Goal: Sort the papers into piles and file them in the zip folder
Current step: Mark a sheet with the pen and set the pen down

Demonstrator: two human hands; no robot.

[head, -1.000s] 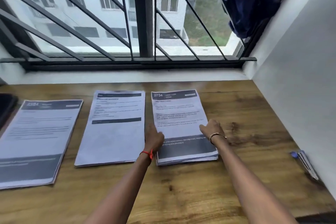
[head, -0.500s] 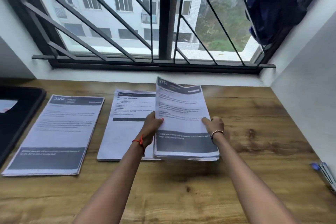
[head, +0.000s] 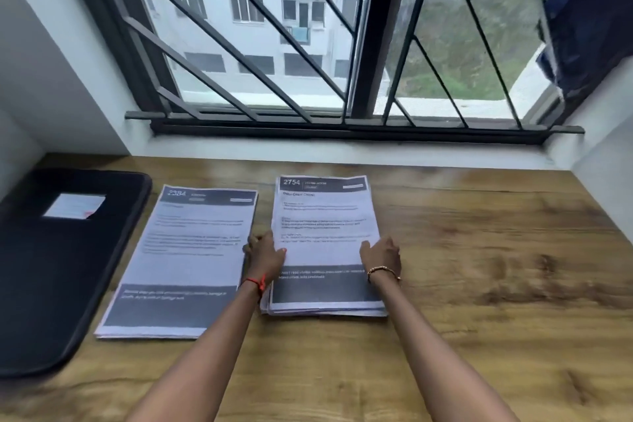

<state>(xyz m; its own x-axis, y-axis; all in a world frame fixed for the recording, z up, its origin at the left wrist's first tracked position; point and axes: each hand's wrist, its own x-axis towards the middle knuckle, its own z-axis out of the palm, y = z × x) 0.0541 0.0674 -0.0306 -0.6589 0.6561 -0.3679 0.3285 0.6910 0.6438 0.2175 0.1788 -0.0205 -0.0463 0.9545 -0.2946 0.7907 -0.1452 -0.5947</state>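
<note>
Papers headed 2754 make up the 2754 pile (head: 325, 226), which lies flat on the worktop (head: 496, 284) with its lower sheets slightly fanned. The left hand (head: 265, 260) grips the pile's left edge, thumb on the top sheet and fingers curled down beside the stack. The right hand (head: 382, 258) grips the right edge the same way, thumb on the paper. The pile sits between the two hands, touching both. Just left of the left hand lies the 2384 pile (head: 185, 260), apart from the first. Further left, a black folder (head: 51, 267) with a white label (head: 74, 206) lies closed.
</note>
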